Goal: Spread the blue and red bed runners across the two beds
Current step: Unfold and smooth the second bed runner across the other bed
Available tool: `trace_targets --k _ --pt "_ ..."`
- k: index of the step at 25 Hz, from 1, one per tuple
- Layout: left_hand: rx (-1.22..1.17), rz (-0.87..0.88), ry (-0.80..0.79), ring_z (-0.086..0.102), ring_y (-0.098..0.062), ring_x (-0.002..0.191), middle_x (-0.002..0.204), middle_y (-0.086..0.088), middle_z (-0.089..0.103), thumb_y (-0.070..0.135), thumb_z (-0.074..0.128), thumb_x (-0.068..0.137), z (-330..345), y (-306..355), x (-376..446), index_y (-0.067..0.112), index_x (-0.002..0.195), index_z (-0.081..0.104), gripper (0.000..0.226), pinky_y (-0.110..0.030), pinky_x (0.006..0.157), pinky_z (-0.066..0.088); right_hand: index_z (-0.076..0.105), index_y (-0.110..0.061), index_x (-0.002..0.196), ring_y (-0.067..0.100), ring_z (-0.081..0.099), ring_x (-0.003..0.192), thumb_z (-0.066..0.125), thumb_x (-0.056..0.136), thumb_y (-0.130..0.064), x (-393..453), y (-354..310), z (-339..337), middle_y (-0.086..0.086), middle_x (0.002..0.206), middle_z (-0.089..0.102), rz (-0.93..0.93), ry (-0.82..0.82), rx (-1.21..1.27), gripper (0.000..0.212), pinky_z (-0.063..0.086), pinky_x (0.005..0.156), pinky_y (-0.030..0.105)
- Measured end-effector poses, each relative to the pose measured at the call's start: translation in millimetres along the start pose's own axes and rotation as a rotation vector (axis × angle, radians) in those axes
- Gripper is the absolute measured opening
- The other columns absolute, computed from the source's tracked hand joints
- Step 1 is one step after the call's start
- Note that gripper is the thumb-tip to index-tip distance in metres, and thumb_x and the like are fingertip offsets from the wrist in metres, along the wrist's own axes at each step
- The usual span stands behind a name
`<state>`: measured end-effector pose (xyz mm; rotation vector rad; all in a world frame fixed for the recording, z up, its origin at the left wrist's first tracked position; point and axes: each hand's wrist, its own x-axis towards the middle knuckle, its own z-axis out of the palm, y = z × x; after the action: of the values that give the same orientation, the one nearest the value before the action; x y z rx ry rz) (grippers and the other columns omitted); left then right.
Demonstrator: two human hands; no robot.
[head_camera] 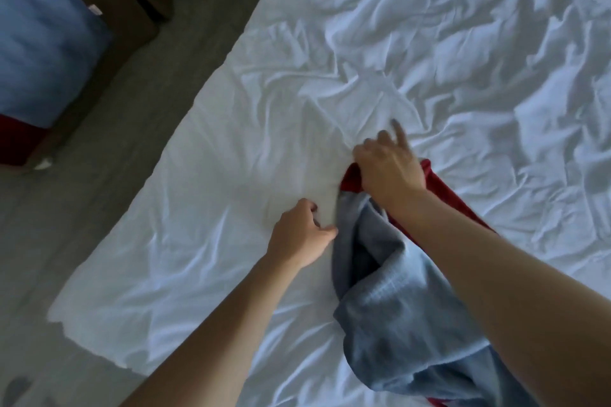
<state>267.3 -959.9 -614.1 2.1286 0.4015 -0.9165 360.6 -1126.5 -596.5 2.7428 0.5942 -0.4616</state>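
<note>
Near bed (429,43) covered in a white, heavily wrinkled sheet. Bed runner (396,317), blue with red at its edge, lies bunched on the near part of the sheet, not spread out. Right hand (388,168) pinches the far end of the runner at the red part, index finger sticking out over the sheet, other fingers curled on the cloth. Right forearm lies over the blue folds. Left hand (299,235) loosely curled, fingers narrow, resting on the white sheet just beside the blue cloth; thumb tip at the cloth edge, cannot tell if it touches or holds anything. Second bed (39,43) at far left, across a strip of grey floor (99,208), has a blue runner over it with red showing at its lower edge. Motion blur at the edges.
</note>
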Motion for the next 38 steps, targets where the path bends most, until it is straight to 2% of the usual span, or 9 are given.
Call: trace_targets --k 3,6,9,14,16,21,24,29,38 --pt "0.014 -0.027 -0.026 0.064 -0.021 0.098 0.099 0.006 0.068 0.039 0.068 0.079 22.8 1.1 -8.4 0.024 0.108 0.061 0.034 -0.029 0.081 0.050 0.069 -0.016 0.097 0.030 0.054 0.105 0.052 0.080 -0.011 -3.4 36.6 -9.8 0.000 0.083 0.056 0.107 0.003 -0.027 0.025 0.006 0.121 0.061" --pt "0.038 0.002 -0.033 0.064 -0.026 0.088 0.091 0.001 0.066 0.040 0.061 0.081 50.5 13.2 -18.7 0.023 0.092 0.058 0.020 -0.033 0.071 0.051 0.066 -0.027 0.113 0.024 0.052 0.120 0.058 0.082 -0.024 -18.5 29.9 -11.1 -0.005 0.103 0.064 -0.222 -0.118 -0.010 0.033 -0.005 0.121 0.059" --pt "0.032 -0.004 0.065 0.059 -0.023 0.077 0.083 0.004 0.063 0.037 0.060 0.080 63.1 21.9 -20.1 0.024 0.088 0.055 0.016 -0.033 0.065 0.048 0.065 -0.025 0.102 0.023 0.057 0.106 0.058 0.085 -0.021 -23.7 23.5 -3.6 -0.008 0.085 0.060 -0.347 -0.077 -0.038 0.019 -0.001 0.122 0.057" --pt "0.219 0.097 0.151 0.060 -0.024 0.074 0.077 0.004 0.061 0.034 0.062 0.083 49.7 22.3 -21.1 0.023 0.086 0.054 0.014 -0.034 0.063 0.047 0.066 -0.023 0.087 0.025 0.057 0.104 0.055 0.082 -0.012 -27.0 90.1 5.3 -0.005 0.079 0.064 0.112 -0.027 -0.051 0.016 0.004 0.122 0.057" --pt "0.336 0.202 0.206 0.058 -0.025 0.071 0.076 0.003 0.060 0.032 0.060 0.086 35.4 24.5 -19.3 0.021 0.088 0.053 0.012 -0.034 0.061 0.042 0.067 -0.021 0.087 0.026 0.056 0.102 0.054 0.081 -0.009 -31.7 92.6 5.9 -0.003 0.077 0.063 0.158 -0.007 0.002 0.018 0.002 0.122 0.056" --pt "0.391 0.124 0.384 0.061 -0.031 0.077 0.077 -0.001 0.061 0.032 0.060 0.087 -31.7 -8.0 -23.5 0.019 0.089 0.053 0.015 -0.032 0.062 0.033 0.065 -0.023 0.115 0.025 0.056 0.110 0.051 0.084 -0.013 -16.1 17.2 -14.5 -0.002 0.095 0.068 -0.179 0.040 0.096 0.036 -0.011 0.121 0.053" --pt "0.337 0.076 0.396 0.060 -0.025 0.072 0.071 0.004 0.060 0.037 0.063 0.082 -70.1 -35.9 -25.5 0.023 0.085 0.055 0.016 -0.031 0.060 0.035 0.066 -0.022 0.105 0.024 0.056 0.106 0.053 0.088 -0.013 6.0 -29.8 -28.2 -0.005 0.087 0.061 -0.311 0.004 -0.010 0.023 -0.003 0.122 0.058" --pt "-0.094 0.028 0.147 0.057 -0.015 0.067 0.069 0.006 0.059 0.036 0.066 0.077 -68.8 -57.6 -18.4 0.023 0.077 0.052 0.019 -0.030 0.056 0.041 0.071 -0.021 0.095 0.021 0.054 0.103 0.048 0.089 -0.007 50.3 -55.9 -39.7 -0.005 0.084 0.062 -0.336 0.067 -0.059 0.028 -0.004 0.124 0.050" --pt "-0.092 -0.019 0.339 0.059 -0.015 0.064 0.062 0.005 0.059 0.034 0.070 0.080 -171.4 -127.9 52.1 0.021 0.069 0.053 0.025 -0.031 0.057 0.044 0.072 -0.015 0.098 0.027 0.058 0.097 0.049 0.086 0.000 154.3 -104.6 -68.2 0.001 0.086 0.065 -0.340 0.248 0.017 0.030 0.010 0.124 0.051"
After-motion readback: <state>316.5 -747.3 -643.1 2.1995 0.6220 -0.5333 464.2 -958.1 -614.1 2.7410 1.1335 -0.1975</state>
